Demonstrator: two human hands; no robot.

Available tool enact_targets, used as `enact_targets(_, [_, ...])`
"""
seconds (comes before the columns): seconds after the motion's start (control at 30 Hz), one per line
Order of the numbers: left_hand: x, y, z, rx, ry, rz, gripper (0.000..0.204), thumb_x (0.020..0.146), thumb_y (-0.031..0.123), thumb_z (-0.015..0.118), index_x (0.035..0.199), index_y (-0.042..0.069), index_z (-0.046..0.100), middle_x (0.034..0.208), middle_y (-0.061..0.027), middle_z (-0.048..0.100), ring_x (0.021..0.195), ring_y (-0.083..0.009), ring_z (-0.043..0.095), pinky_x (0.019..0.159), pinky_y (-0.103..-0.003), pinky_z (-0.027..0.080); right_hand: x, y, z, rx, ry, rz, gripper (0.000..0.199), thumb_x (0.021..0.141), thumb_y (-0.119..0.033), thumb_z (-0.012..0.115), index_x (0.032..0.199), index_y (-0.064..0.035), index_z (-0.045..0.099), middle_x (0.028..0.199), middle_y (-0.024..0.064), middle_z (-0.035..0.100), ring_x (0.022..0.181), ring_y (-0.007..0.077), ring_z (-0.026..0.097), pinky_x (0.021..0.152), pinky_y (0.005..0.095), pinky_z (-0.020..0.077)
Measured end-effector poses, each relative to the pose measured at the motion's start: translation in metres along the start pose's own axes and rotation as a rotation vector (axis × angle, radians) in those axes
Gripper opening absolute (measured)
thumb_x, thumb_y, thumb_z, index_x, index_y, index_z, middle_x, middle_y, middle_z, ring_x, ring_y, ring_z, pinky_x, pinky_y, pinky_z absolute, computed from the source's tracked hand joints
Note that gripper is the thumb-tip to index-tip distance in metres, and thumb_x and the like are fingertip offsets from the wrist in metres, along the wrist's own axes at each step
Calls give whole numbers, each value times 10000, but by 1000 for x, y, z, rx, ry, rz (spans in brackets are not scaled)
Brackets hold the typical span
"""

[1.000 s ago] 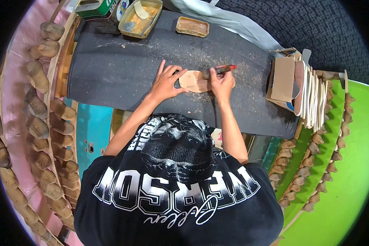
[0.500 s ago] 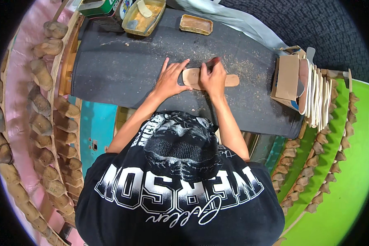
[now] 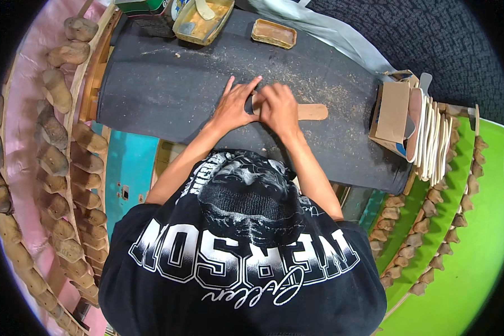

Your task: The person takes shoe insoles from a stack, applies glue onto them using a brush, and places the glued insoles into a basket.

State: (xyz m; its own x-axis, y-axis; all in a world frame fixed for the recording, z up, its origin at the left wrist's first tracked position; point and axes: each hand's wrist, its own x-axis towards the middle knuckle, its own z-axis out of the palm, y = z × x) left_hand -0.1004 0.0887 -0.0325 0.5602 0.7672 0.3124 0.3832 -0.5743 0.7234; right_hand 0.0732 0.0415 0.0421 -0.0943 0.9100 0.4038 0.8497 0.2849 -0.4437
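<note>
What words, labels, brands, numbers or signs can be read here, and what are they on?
I won't copy wording, only say where it stands.
Black shirt: large white block letters across the back, white script below.
Green-and-dark container: light lettering, cut off by the picture's edge.
Cardboard box: any print is too small to read.
Flat tan piece: no readable writing; partly hidden by the right hand.

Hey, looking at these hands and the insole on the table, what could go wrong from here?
The right hand is close beside the left hand near the insole's left end, so they might bump. No hand holds its right end, so it might pivot on the dark cloth. Shavings scattered there could perhaps get underneath.
</note>
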Motion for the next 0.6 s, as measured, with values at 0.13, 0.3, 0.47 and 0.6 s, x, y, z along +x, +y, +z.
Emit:
enact_targets(0.13, [1, 6, -1, -4, -1, -6, 1216, 649, 346, 966, 1673, 210, 325, 1193, -82, 695, 1180, -295, 654, 1281, -606, 232, 2, 21, -4, 189, 19, 15, 231, 761, 35, 664, 961, -80, 668, 877, 122, 605, 862, 368, 614, 749, 475, 525])
enact_targets(0.3, [1, -5, 6, 31, 30, -1, 1247, 636, 331, 976, 1682, 213, 308, 1172, -77, 701, 1166, -297, 659, 1277, -593, 250, -10, -6, 7, 36, -24, -106, 312, 681, 29, 696, 970, -86, 662, 943, 116, 635, 912, 353, 620, 764, 482, 521])
enact_targets(0.47, [2, 4, -1, -41, 23, -33, 1273, 616, 352, 991, 1683, 221, 308, 1165, -82, 712, 1176, -307, 666, 1274, -589, 261, -6, 6, -6, 166, 71, 23, 228, 756, 52, 691, 948, -62, 644, 891, 120, 627, 847, 363, 634, 752, 468, 525])
enact_targets(0.6, [2, 3, -1, -37, 24, -17, 1285, 603, 333, 997, 1682, 223, 309, 1173, -85, 716, 1173, -311, 670, 1273, -587, 266, -14, 5, -7, 137, -69, 18, 184, 801, 32, 718, 960, -41, 662, 898, 129, 654, 836, 373, 660, 731, 465, 529])
